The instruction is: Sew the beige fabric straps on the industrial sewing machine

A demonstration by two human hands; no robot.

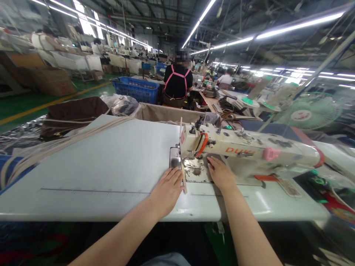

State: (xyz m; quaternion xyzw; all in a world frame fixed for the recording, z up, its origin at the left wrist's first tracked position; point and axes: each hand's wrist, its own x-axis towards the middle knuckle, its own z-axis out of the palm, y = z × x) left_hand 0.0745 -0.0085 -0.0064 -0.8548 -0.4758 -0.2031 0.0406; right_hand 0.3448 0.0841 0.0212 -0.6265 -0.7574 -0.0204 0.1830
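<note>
A narrow beige strip runs front to back under the head of a white sewing machine. My left hand lies flat beside the strip, its fingertips on the metal plate left of the needle area and its thumb against the strip's edge. To the right of the needle area, my right hand rests on the machine bed, fingers stretched forward and apart, with no held object visible. The presser foot and needle are partly hidden by the machine head.
Long pale strips trail over the left part of the white table. Behind stand a blue crate and a seated person in a black top. A fan stands at the right.
</note>
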